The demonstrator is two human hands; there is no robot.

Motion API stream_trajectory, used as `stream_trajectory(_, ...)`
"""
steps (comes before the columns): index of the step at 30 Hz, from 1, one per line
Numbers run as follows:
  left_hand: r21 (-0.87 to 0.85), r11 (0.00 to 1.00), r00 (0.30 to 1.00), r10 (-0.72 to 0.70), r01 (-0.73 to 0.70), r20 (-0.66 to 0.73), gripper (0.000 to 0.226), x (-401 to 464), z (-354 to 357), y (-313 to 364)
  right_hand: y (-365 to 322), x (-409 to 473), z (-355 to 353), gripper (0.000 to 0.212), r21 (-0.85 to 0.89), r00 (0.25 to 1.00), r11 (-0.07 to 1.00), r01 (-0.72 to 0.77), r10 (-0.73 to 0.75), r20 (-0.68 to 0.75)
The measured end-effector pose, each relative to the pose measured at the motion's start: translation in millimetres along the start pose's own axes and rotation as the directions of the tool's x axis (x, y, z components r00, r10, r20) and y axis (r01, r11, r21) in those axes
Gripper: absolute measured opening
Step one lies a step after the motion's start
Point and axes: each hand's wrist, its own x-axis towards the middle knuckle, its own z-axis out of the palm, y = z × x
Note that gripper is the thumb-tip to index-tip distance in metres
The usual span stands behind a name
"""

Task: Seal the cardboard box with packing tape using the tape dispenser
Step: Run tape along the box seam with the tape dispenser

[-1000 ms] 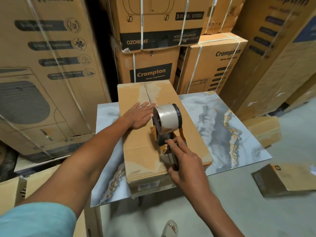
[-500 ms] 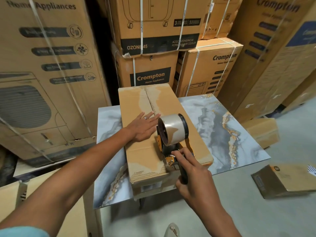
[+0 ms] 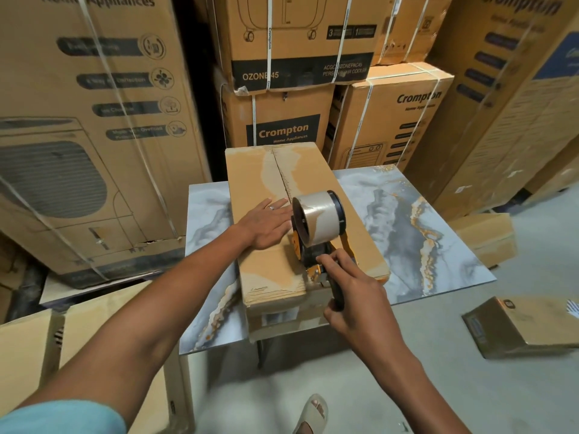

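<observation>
A long cardboard box point(image 3: 266, 270) lies lengthwise on a marble-patterned table point(image 3: 407, 227), its top flaps closed along a centre seam with torn paper patches. My left hand point(image 3: 266, 223) presses flat on the box top, left of the seam. My right hand point(image 3: 354, 296) grips the black handle of the tape dispenser point(image 3: 316, 230), an orange and black tool carrying a roll of clear tape. The dispenser's front sits on the box top near its near end, just right of my left hand.
Tall stacks of strapped appliance cartons point(image 3: 291, 89) wall in the table at the back, left and right. Smaller boxes point(image 3: 526, 324) lie on the concrete floor at the right, another carton point(image 3: 28, 355) at the lower left. My sandalled foot point(image 3: 313, 415) shows below the table.
The dispenser and my right hand have slid a little toward me along the box top. My left hand stays flat on the box.
</observation>
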Motion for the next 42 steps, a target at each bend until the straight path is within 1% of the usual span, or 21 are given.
stream_trajectory(3, 0.003, 1.000, 1.000, -0.002, 0.002, -0.004, 0.055, 0, -1, 1, -1, -13, -6, 0.077, 0.004, 1.000, 1.000, -0.005, 0.005, -0.003)
stream_trajectory(9, 0.039, 0.999, 1.000, -0.013, 0.013, 0.001, 0.055, -2, -3, 4, -4, -40, -14, 0.074, 0.039, 1.000, 0.999, -0.015, 0.016, -0.012)
stream_trajectory(14, 0.051, 0.999, 1.000, -0.011, 0.012, -0.003, 0.055, -4, -5, 6, -8, -52, -26, 0.081, 0.050, 0.997, 0.996, -0.072, 0.071, 0.017)
stream_trajectory(18, 0.076, 0.996, 0.999, -0.041, 0.039, 0.017, 0.054, -7, -6, 10, -9, -64, -32, 0.080, 0.028, 0.997, 0.997, -0.067, 0.067, 0.026)
stream_trajectory(22, 0.081, 0.991, 0.993, -0.113, 0.110, 0.027, 0.055, -12, -7, 25, -8, -74, -31, 0.081, 0.020, 0.997, 0.997, -0.072, 0.071, 0.026)
stream_trajectory(24, 0.044, 0.996, 0.997, -0.074, 0.073, 0.024, 0.056, -25, -2, 38, -7, -75, -29, 0.081, 0.019, 0.998, 0.998, -0.062, 0.062, 0.014)
stream_trajectory(28, -0.049, 0.992, 0.992, 0.121, -0.120, 0.029, 0.054, -68, 6, 64, -6, -78, -25, 0.083, 0.030, 0.998, 0.998, -0.063, 0.063, -0.009)
stream_trajectory(29, -0.032, 0.989, 0.988, 0.147, -0.146, 0.038, 0.057, -76, 7, 69, -5, -79, -25, 0.082, 0.039, 0.998, 0.997, -0.066, 0.067, -0.013)
stream_trajectory(30, 0.007, 0.987, 0.986, 0.157, -0.158, 0.058, 0.066, -83, 7, 74, -4, -80, -24, 0.082, 0.048, 0.998, 0.997, -0.066, 0.067, -0.021)
stream_trajectory(32, 0.114, 0.983, 0.986, 0.131, -0.142, 0.100, 0.094, -88, 7, 82, -1, -81, -23, 0.082, 0.063, 0.997, 0.996, -0.064, 0.066, -0.028)
stream_trajectory(33, 0.154, 0.980, 0.988, 0.108, -0.124, 0.108, 0.104, -89, 7, 86, 1, -81, -23, 0.082, 0.067, 0.997, 0.996, -0.066, 0.068, -0.024)
stream_trajectory(34, 0.161, 0.981, 0.990, 0.089, -0.106, 0.107, 0.107, -88, 7, 89, 3, -81, -23, 0.082, 0.069, 0.997, 0.995, -0.069, 0.071, -0.021)
stream_trajectory(37, 0.097, 0.992, 0.993, 0.076, -0.084, 0.085, 0.102, -82, 3, 91, 8, -75, -24, 0.081, 0.060, 0.996, 0.995, -0.081, 0.082, -0.020)
stream_trajectory(40, 0.108, 0.993, 0.994, 0.041, -0.052, 0.100, 0.100, -68, -3, 83, 11, -57, -23, 0.080, 0.064, 0.998, 0.997, -0.046, 0.048, -0.035)
stream_trajectory(42, 0.121, 0.993, 0.995, -0.011, -0.001, 0.103, 0.098, -52, -9, 75, 16, -36, -21, 0.076, 0.054, 0.997, 0.999, -0.003, 0.007, -0.080)
